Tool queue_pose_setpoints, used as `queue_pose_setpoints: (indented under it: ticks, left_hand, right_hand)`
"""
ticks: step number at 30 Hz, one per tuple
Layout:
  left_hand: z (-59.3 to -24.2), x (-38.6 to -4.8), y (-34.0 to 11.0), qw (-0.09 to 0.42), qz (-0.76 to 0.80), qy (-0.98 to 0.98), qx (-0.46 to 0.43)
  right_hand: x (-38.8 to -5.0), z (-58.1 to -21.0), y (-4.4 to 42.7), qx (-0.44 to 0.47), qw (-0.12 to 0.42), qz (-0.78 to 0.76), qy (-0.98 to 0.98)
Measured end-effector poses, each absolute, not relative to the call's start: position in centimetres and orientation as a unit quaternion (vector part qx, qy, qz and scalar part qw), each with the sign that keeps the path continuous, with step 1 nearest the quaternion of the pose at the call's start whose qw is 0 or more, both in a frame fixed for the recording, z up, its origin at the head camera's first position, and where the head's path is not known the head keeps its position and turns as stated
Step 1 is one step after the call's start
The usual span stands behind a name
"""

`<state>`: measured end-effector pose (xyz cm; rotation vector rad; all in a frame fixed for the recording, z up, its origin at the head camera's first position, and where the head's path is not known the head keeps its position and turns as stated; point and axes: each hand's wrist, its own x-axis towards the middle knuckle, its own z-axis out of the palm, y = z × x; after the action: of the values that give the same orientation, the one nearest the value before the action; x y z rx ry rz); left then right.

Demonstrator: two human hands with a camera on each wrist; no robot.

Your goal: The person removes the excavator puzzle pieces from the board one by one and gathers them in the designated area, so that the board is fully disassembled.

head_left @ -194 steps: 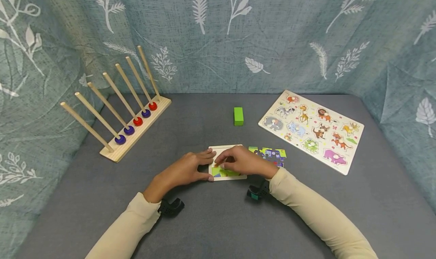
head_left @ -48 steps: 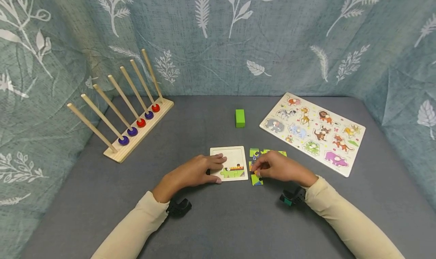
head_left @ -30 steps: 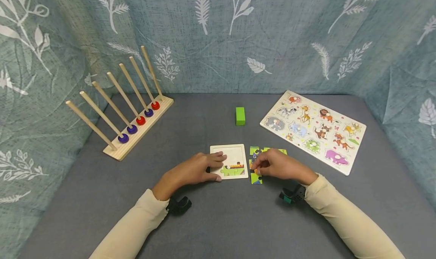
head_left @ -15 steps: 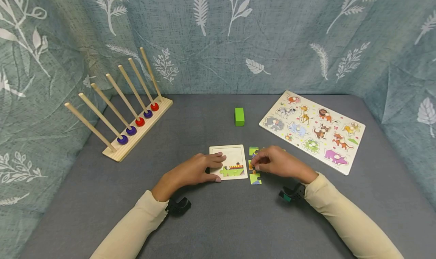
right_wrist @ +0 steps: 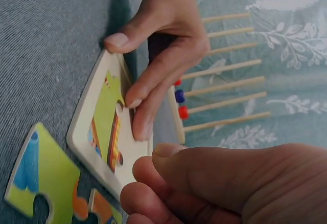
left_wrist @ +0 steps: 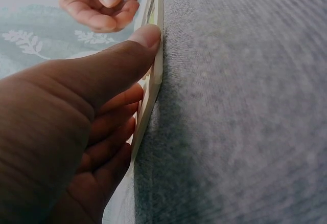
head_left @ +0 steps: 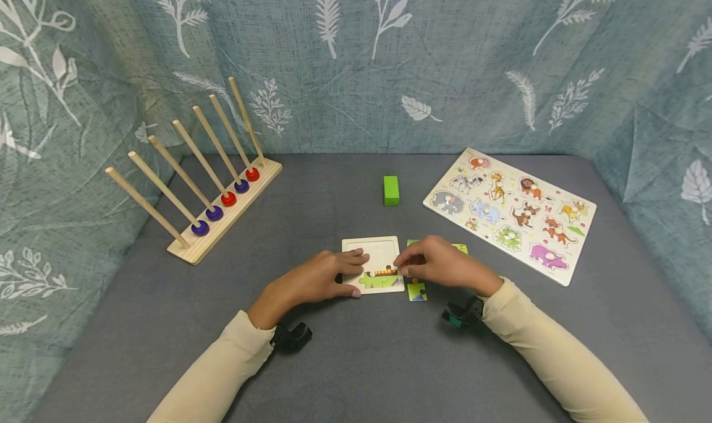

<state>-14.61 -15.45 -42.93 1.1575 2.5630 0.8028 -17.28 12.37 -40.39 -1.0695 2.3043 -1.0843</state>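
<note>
A small wooden puzzle tray (head_left: 372,242) lies mid-table, with a few joined green pieces (head_left: 381,281) along its near side. My left hand (head_left: 311,279) rests on its left part, fingers extended over the board and thumb at the near edge. At the tray's right edge hovers my right hand (head_left: 445,263), thumb and fingertips close together. No piece shows clearly between them in either wrist view. Beneath it on the table are loose puzzle pieces, including a green and blue piece (right_wrist: 46,168) and an orange one (right_wrist: 101,206). The hand hides several others.
A wooden peg stand (head_left: 219,216) with red and blue rings stands at the left. Behind the tray is a green block (head_left: 391,191). An animal peg puzzle (head_left: 514,209) lies at the back right. A leaf-patterned cloth (head_left: 356,89) hangs behind the table.
Since 6.5 seconds ago, my right hand has gone from inside the tray to the loose pieces, then moved slightly left to the tray's edge. My left hand stays on the tray.
</note>
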Motion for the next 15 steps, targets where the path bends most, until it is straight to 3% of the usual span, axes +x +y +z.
queue_pose_setpoints:
  ticks: [15]
  left_hand:
    - [-43.0,-14.5,-15.6,0.093,0.278,0.865,0.408]
  right_hand:
    - [-17.3,-40.6,10.3,-0.389,0.192,-0.384,0.815]
